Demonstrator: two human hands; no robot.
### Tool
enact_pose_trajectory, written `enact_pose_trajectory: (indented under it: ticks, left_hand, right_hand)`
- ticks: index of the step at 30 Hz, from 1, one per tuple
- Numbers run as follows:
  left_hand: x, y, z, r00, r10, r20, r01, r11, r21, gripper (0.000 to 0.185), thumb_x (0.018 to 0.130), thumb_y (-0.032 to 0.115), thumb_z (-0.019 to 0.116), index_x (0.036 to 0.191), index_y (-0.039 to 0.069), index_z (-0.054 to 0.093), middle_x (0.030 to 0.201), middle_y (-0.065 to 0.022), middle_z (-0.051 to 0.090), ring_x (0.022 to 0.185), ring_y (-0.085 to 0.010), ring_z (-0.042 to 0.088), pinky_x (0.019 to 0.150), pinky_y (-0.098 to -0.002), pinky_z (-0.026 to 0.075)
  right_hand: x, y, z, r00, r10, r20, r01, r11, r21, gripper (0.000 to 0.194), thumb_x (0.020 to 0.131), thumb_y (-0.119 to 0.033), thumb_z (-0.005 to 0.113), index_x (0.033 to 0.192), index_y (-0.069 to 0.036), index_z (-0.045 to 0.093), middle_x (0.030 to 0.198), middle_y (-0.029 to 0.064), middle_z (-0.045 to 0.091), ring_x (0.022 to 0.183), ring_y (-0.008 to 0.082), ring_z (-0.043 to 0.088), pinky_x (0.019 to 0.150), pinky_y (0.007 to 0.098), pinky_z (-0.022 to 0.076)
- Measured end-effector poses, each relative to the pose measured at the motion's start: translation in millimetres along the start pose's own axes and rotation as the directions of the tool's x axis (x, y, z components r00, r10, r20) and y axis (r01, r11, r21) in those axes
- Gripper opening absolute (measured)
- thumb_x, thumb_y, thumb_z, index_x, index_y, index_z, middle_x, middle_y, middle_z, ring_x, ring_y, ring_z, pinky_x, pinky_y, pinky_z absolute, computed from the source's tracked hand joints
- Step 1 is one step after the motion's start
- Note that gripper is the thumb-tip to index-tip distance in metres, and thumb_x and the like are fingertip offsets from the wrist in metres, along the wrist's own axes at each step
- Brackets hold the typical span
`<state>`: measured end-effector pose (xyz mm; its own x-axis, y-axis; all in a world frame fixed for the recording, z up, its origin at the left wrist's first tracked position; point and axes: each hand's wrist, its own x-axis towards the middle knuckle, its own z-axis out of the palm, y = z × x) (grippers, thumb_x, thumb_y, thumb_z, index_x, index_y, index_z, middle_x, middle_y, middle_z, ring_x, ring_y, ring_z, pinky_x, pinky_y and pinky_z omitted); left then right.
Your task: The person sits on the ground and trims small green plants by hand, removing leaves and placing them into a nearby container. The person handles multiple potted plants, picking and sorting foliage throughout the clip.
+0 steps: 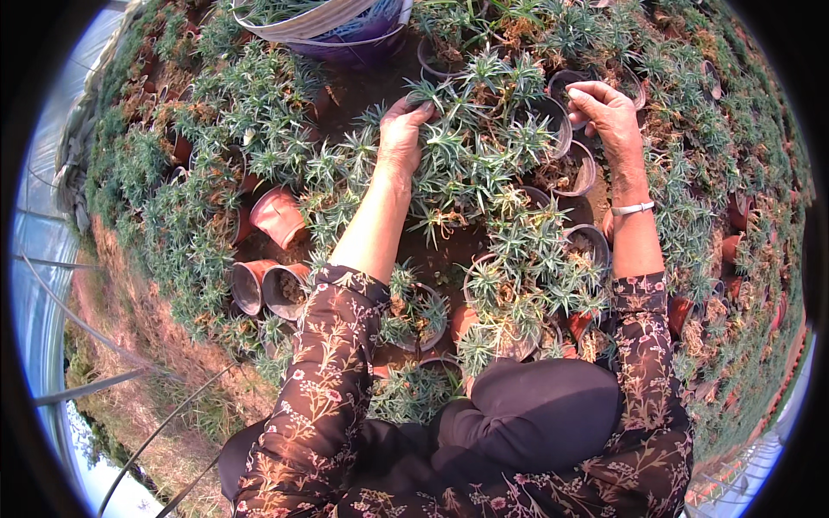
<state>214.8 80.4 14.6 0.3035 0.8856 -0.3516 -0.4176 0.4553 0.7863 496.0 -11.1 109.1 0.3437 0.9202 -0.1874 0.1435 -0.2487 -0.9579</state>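
My left hand [403, 129] reaches into a mass of spiky grey-green potted plants [479, 149], thumb and fingers closed on a leafy shoot [429, 94]. To the right, my right hand [599, 107] is raised over the rims of several plastic pots, its thumb and index finger close together. Whether anything small sits between those fingertips I cannot tell. Just below and left of that hand is a pot [576, 169] with dry brown matter inside. A purple bucket [363, 48] with a pale rim stands beyond my left hand, holding cut green shoots [272, 10].
A reddish plastic pot [278, 217] lies tilted left of my left forearm, with two more tipped pots [249, 285] below it. Dense rows of potted plants spread on both sides. Thin curved rods [162, 430] and plastic sheeting [42, 239] are at the far left.
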Motion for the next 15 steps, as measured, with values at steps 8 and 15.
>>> enact_pose_trajectory:
  ticks: [8,15]
  left_hand:
    - [-31.0,27.0,38.6,0.703,0.711,-0.019,-0.506,0.519,0.689,0.022,0.080,0.002,0.066,0.101,0.004,0.064,0.094,-0.0040,0.062,0.084,-0.0134,0.057,0.075,-0.0259,0.048]
    - [-54.8,-2.8,83.9,0.897,0.333,0.292,-0.443,0.698,0.563,0.025,0.082,0.000,0.065,0.106,0.001,0.064,0.091,-0.0017,0.066,0.082,-0.0067,0.060,0.075,-0.0203,0.050]
  right_hand:
    - [-20.6,23.4,8.5,0.995,0.015,0.098,-0.009,0.998,-0.063,0.013,0.080,-0.011,0.069,0.089,-0.002,0.068,0.072,-0.0004,0.063,0.062,0.0063,0.054,0.058,0.0209,0.0449]
    - [-27.7,27.9,11.4,0.971,0.158,0.181,-0.125,0.975,-0.181,0.017,0.080,-0.019,0.069,0.090,-0.006,0.068,0.074,-0.0021,0.064,0.058,0.0044,0.056,0.050,0.0196,0.0416]
